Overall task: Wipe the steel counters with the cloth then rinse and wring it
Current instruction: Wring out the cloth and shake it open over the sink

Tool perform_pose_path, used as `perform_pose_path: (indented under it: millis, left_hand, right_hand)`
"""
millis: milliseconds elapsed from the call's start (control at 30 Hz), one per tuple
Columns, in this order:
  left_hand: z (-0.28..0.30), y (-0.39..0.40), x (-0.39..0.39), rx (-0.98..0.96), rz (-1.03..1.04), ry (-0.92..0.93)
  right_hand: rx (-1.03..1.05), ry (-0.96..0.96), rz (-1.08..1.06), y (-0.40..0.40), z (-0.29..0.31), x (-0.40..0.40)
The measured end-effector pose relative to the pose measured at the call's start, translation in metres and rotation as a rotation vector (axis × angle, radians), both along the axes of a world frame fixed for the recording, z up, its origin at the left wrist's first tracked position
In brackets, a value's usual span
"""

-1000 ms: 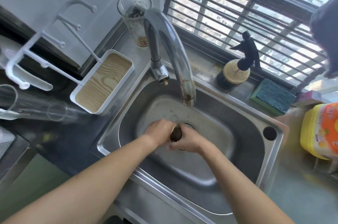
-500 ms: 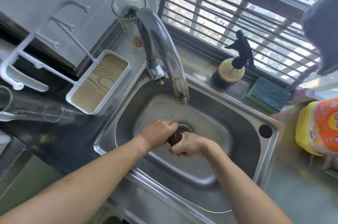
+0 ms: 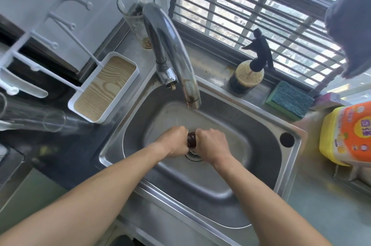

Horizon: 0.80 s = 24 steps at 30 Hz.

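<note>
Both hands have shifted since a second ago: knuckles now turned up, fists side by side, more of the cloth showing between them. Left hand (image 3: pixel 174 144) and right hand (image 3: pixel 213 146) each clamped on an end of the dark brown twisted cloth (image 3: pixel 191 142), held over the drain in the middle of the stainless steel sink basin (image 3: pixel 261 141). Curved chrome faucet (image 3: pixel 170 49) spout sits above, at the sink's far edge. Black-topped spray bottle (image 3: pixel 248 73) and green-blue sponge (image 3: pixel 289 101) on the desk's far edge by the window.
</note>
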State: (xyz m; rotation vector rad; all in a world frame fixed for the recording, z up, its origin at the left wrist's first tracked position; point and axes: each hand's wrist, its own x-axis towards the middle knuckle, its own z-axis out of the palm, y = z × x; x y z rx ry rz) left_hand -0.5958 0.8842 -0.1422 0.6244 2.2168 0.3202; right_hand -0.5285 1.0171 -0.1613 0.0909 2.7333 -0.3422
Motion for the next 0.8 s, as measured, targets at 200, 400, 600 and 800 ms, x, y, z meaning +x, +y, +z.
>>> perform_pose_path:
  millis: [200, 400, 600, 800]
  left_hand:
    - [-0.002, -0.004, 0.002, 0.133, 0.098, -0.225]
    - [-0.011, -0.01, 0.0, 0.234, 0.121, -0.465]
    - [-0.032, -0.03, 0.006, 0.287, 0.415, -0.378]
    - [-0.014, -0.029, 0.011, 0.645, 1.018, -0.988]
  right_hand:
    - [0.049, 0.205, 0.085, 0.006, -0.01, 0.008]
    - [0.013, 0.255, 0.101, 0.004, -0.016, 0.014]
    - [-0.321, -0.058, -0.179, 0.005, -0.005, 0.017]
    - [-0.664, -0.126, -0.473, 0.002, 0.005, 0.028]
